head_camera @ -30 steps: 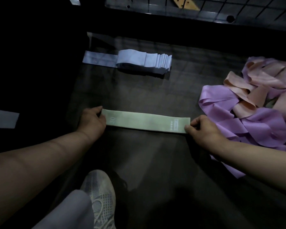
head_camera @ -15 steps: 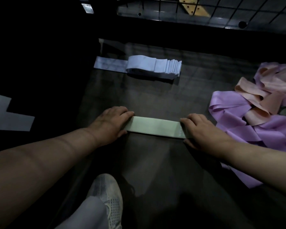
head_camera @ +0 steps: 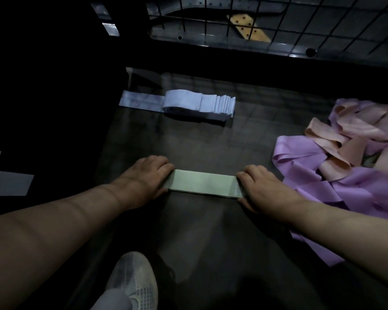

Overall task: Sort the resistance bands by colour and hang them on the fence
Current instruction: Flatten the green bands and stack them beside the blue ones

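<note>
A pale green resistance band [head_camera: 203, 183] lies flat on the dark floor in front of me. My left hand [head_camera: 143, 177] lies over its left end, and my right hand [head_camera: 262, 189] lies over its right end. The fingers of both press down on the band, with the thumbs along its near edge. A neat stack of folded light blue bands [head_camera: 197, 106] sits farther back. Tangled purple bands [head_camera: 349, 189] and pink bands [head_camera: 345, 148] are heaped at the right. The wire fence [head_camera: 300, 23] runs across the top.
My white shoe [head_camera: 132, 280] is at the bottom centre, close below the green band. Pale sheets [head_camera: 7, 182] lie on the dark floor at the far left. A dark ledge separates the floor from the fence.
A second ago both hands pinched the tips of the stretched-out green band. They have since slid inward over its ends, so less of the band shows between them.
</note>
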Available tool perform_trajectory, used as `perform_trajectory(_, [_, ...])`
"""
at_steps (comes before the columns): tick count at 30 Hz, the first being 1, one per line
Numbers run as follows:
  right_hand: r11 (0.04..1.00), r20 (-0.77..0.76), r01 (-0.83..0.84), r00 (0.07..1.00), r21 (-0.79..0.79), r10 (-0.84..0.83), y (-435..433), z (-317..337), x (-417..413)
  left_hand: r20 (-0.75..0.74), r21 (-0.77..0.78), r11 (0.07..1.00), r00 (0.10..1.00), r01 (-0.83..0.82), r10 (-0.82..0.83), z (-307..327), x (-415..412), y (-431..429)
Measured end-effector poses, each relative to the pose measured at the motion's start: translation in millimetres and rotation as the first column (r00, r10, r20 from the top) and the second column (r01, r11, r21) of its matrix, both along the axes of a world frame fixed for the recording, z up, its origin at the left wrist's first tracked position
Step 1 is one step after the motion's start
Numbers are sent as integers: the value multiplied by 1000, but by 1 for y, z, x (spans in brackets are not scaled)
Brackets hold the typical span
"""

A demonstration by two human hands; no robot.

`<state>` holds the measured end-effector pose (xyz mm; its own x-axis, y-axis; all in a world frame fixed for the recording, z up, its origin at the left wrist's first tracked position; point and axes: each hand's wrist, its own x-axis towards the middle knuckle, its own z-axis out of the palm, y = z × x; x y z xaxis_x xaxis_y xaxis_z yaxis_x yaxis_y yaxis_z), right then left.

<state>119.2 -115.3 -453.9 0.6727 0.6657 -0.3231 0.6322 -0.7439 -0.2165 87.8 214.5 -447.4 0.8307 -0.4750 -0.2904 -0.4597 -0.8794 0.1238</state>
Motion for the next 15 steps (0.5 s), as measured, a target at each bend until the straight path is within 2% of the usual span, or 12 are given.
perform_trajectory(6, [999, -41, 12, 999, -29, -13, 2, 2, 0, 31, -1, 1000, 999, 8, -8, 2, -1, -2])
perform_trajectory(10, [999, -93, 2, 996, -39, -6, 0, 7, 1, -10, -12, 1000, 1000, -13, 13, 7, -4, -2])
perform_trajectory(13, [999, -57, 46, 997, -8, -47, -11, 13, 1, -37, 0, 999, 999, -33, 33, 15, -2, -10])
perform_trajectory(15, [995, 30, 96, 995, -13, -96, -23, 12, 3, -52, -18, 999, 997, -51, 50, 20, 5, -21])
